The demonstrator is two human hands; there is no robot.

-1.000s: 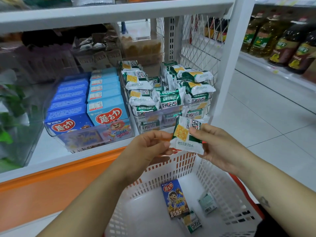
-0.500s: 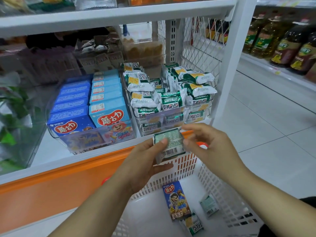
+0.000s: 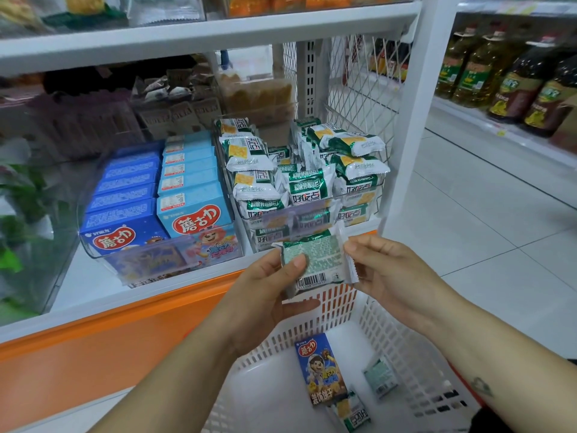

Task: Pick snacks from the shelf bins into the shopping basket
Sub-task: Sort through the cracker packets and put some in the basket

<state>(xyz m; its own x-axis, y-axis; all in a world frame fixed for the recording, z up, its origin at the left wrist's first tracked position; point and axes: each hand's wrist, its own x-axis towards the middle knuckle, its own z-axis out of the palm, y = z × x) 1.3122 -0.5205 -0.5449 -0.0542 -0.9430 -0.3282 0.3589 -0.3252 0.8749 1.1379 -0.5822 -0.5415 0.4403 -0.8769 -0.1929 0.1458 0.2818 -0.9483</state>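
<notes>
A: Start big. What carries it all?

B: The white shelf (image 3: 81, 282). The shopping basket (image 3: 390, 335) sits low in front of its front edge, open side up, right under the hands. I think that placing is deliberate, since anything let go drops in.

A: And the bins?

B: Two clear ones stand along the front edge. The blue-box bin (image 3: 150, 257) is on the left. The cracker bin (image 3: 299, 220) fills the front right corner beside the white upright post (image 3: 415, 120), heaped with green-and-white packets.

A: The hands?

B: The left hand (image 3: 265, 285) grips the left end of one cracker packet (image 3: 321, 260), thumb flat on its face and fingers curled beneath. The right hand (image 3: 390, 270) pinches the crimped right edge between thumb and fingertips. Both are closed on it.

A: Where exactly is that packet?

B: Just in front of the cracker bin's front wall and above the basket's far rim, barcode side up. My guess is that the back is being checked before it goes down.

A: Anything in the way?

B: Nothing lies between the packet and the basket. Oil bottles (image 3: 515, 85) stand on a separate rack well to the right, out of the path. On the basket floor lie a blue box (image 3: 321, 368), a small packet (image 3: 379, 378) near the right wall and a second packet (image 3: 352, 414) at the near side, with bare floor beside them.
</notes>
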